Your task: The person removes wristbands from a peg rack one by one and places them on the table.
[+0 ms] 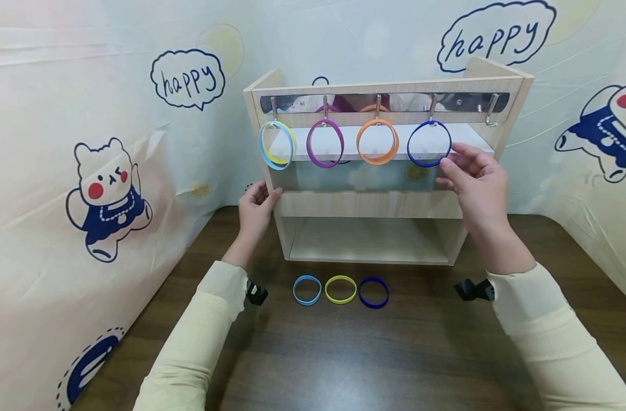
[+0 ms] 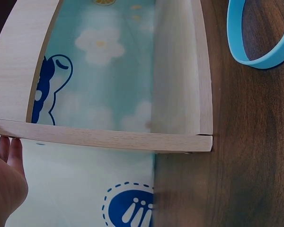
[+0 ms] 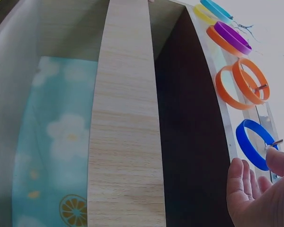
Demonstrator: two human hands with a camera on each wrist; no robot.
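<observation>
My right hand [image 1: 479,188] is at a dark blue wristband [image 1: 429,165] that hangs from the fourth hook of a wooden rack [image 1: 369,204]. Its thumb overlaps the band's lower right side. In the right wrist view, the fingers [image 3: 244,182] stand apart from the blue band [image 3: 248,149], not curled round it. At the rack's left side panel is my left hand [image 1: 256,211]. The left wrist view shows its extended fingertips [image 2: 12,149] against the panel's outer face. Light blue, yellow, purple and orange wristbands hang on the hooks further left.
On the dark wooden table [image 1: 333,365], a light blue band [image 1: 306,303], a yellow band [image 1: 340,301] and a dark blue band [image 1: 373,306] lie in a row before the rack. A fifth hook [image 1: 491,109] is at the metal strip's right end. Printed cloth hangs behind.
</observation>
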